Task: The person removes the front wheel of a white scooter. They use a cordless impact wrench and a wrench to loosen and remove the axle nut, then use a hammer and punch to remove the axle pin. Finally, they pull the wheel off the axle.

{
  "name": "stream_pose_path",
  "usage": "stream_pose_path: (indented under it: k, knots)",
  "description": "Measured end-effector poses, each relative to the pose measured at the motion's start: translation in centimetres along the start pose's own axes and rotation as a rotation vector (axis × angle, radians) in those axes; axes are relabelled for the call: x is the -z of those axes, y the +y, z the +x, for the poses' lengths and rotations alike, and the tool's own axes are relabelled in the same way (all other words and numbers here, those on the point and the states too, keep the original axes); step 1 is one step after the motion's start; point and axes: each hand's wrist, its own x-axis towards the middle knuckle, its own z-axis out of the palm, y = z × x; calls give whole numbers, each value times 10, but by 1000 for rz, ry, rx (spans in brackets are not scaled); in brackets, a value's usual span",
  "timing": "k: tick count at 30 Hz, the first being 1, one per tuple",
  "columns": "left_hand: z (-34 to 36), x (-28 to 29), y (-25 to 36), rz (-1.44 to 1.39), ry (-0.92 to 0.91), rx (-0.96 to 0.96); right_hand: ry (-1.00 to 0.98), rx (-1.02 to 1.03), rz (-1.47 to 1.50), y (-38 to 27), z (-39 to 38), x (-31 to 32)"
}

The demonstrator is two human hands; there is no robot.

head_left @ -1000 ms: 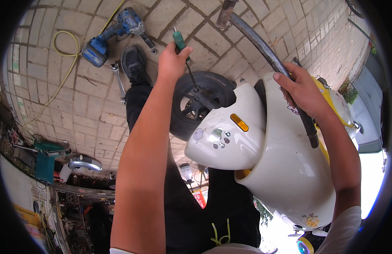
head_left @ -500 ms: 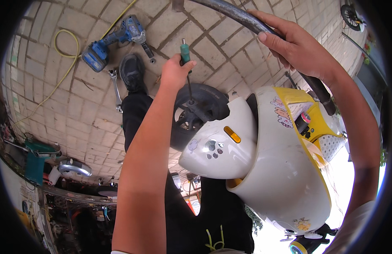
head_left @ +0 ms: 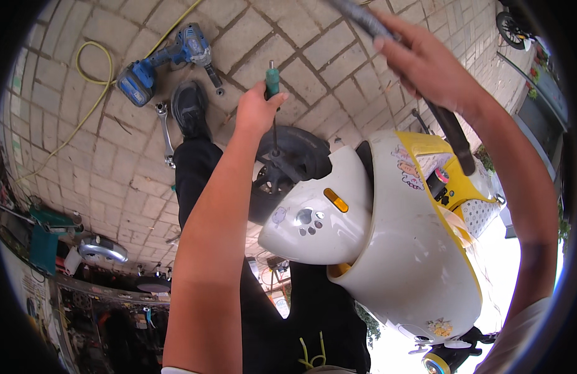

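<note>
A person's left hand (head_left: 257, 111) closes around the green handle of a screwdriver (head_left: 272, 81), standing the shaft on the hub of a scooter's wheel (head_left: 304, 149), beside the white fender (head_left: 319, 218). The fist sits low on the handle, leaving its metal cap exposed, apparently to keep the tool steady and its top clear. The right hand (head_left: 425, 65), slightly blurred, grips a dark bar (head_left: 447, 128) mid-length; one end leaves the view at the top, the other hangs over the scooter (head_left: 419, 249), a hold that seems to balance its length. A shoe (head_left: 190, 103) rests on the paving (head_left: 326, 81), probably for a firm stance, with a wrench (head_left: 166, 137) just beside it and a blue power tool (head_left: 192, 47) near, both within easy reach.
</note>
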Motion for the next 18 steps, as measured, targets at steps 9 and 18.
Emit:
stream_pose_path:
  k: [9, 18]
  knots:
    - [0, 2, -8, -53, 30, 39, 18, 59, -20, 3, 9, 8]
    - [-11, 2, -20, -92, 26, 58, -293, 472, -488, 49, 4, -18]
